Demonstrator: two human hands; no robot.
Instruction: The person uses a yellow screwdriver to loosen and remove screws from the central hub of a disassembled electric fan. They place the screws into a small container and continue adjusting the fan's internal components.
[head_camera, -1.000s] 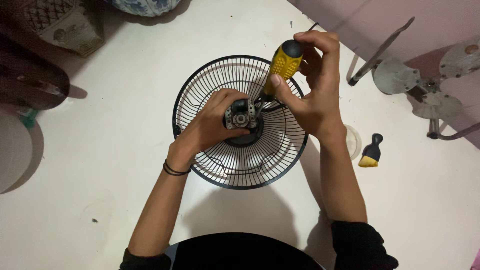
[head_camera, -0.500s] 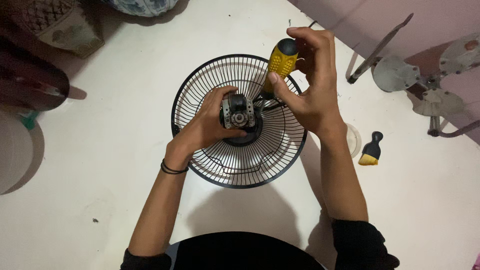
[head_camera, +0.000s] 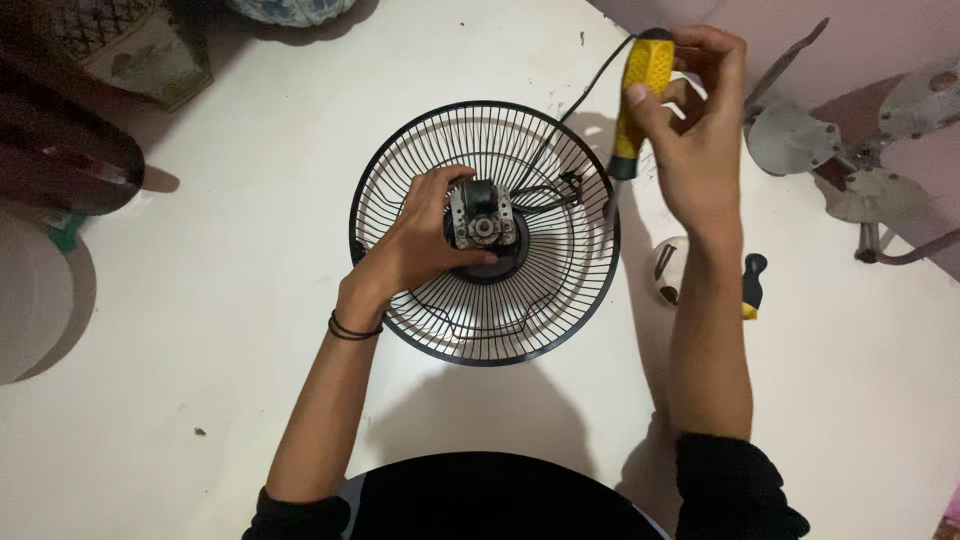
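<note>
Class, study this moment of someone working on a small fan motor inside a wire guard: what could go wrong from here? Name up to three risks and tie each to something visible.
1. The left hand alone steadies the motor; it could tip in the black wire guard, which lies loose on the white table.
2. The right hand holds the yellow screwdriver lifted off to the side; its tip might slip and jab fingers.
3. The black cable runs close by the screwdriver and could snag.

Black sleeves (head_camera: 735, 480), black bands on left wrist (head_camera: 352, 327)
</note>
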